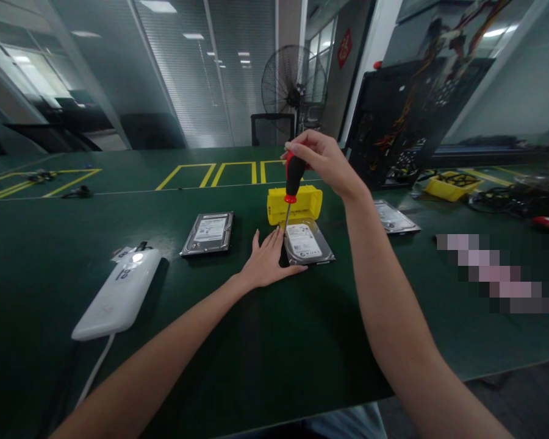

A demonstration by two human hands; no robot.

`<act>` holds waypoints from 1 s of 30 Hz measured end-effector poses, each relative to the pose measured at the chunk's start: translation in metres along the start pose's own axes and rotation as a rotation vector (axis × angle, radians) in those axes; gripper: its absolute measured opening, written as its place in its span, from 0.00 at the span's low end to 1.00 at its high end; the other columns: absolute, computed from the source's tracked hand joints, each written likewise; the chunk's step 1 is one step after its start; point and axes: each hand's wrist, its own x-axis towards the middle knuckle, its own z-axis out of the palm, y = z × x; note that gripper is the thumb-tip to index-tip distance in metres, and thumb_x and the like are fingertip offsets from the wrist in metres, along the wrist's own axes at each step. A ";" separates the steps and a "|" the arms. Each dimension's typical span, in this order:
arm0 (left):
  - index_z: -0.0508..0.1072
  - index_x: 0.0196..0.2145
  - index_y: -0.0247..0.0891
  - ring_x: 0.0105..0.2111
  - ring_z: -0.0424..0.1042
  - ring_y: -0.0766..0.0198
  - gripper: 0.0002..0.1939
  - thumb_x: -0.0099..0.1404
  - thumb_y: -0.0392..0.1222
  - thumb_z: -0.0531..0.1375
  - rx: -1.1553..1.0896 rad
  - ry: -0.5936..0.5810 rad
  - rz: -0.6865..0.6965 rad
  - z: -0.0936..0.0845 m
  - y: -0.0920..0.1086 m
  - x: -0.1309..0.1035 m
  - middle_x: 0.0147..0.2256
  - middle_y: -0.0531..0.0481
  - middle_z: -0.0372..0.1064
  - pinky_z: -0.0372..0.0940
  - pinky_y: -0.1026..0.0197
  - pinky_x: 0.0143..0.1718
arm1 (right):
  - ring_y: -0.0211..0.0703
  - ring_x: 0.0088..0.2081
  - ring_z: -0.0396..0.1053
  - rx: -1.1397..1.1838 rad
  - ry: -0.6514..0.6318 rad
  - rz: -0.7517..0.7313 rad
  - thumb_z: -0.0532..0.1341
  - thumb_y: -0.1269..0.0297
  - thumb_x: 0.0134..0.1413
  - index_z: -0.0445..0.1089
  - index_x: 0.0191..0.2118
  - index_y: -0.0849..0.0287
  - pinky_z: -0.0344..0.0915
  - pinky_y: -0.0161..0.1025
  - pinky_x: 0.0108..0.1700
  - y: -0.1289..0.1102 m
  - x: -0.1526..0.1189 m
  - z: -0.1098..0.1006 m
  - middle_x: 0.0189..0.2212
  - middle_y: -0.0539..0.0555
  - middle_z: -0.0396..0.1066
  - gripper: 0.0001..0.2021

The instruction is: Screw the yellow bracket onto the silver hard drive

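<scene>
A hard drive (pixel 307 241) with a white label lies flat on the green table, in front of a yellow plastic bin (pixel 308 201). Spread along its left side and near edge is my left hand (pixel 268 256), fingers stretched out and thumb at the front edge. Above it, my right hand (pixel 318 155) grips the top of a screwdriver (pixel 295 177) with a black and red handle. The shaft points down, and its tip meets the drive's left edge close to my left fingertips. Which screw it touches, if any, is too small to make out.
A second hard drive (pixel 209 233) lies to the left, and a third (pixel 397 217) is behind my right forearm. A white power bank (pixel 119 296) with a cable sits at left. An open computer case (pixel 388 122) and a yellow tray (pixel 452 186) with cables stand at right.
</scene>
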 end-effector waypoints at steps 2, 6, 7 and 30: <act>0.37 0.68 0.30 0.67 0.40 0.46 0.57 0.58 0.77 0.44 0.001 0.000 0.002 0.000 0.000 0.000 0.67 0.32 0.38 0.23 0.38 0.65 | 0.39 0.36 0.71 0.025 -0.011 0.009 0.61 0.48 0.53 0.64 0.34 0.59 0.69 0.38 0.37 0.000 0.000 0.003 0.32 0.52 0.70 0.17; 0.38 0.68 0.30 0.67 0.40 0.46 0.57 0.57 0.77 0.44 -0.007 -0.012 -0.002 -0.002 0.002 0.000 0.67 0.32 0.38 0.23 0.38 0.65 | 0.39 0.36 0.71 0.030 -0.015 0.007 0.60 0.45 0.53 0.63 0.37 0.57 0.70 0.38 0.38 0.005 0.002 0.008 0.31 0.51 0.69 0.18; 0.38 0.68 0.30 0.67 0.40 0.46 0.57 0.57 0.78 0.44 -0.010 -0.016 -0.005 -0.002 0.002 0.000 0.67 0.32 0.38 0.23 0.38 0.65 | 0.39 0.36 0.71 0.017 -0.009 -0.002 0.60 0.45 0.53 0.63 0.37 0.56 0.69 0.38 0.38 0.007 0.003 0.009 0.31 0.50 0.69 0.18; 0.38 0.68 0.30 0.67 0.40 0.47 0.56 0.58 0.77 0.45 -0.015 -0.014 -0.006 -0.003 0.004 0.000 0.67 0.33 0.37 0.24 0.37 0.65 | 0.39 0.35 0.64 -0.140 -0.014 -0.113 0.55 0.44 0.58 0.67 0.38 0.58 0.64 0.39 0.39 0.012 0.007 0.014 0.32 0.51 0.66 0.19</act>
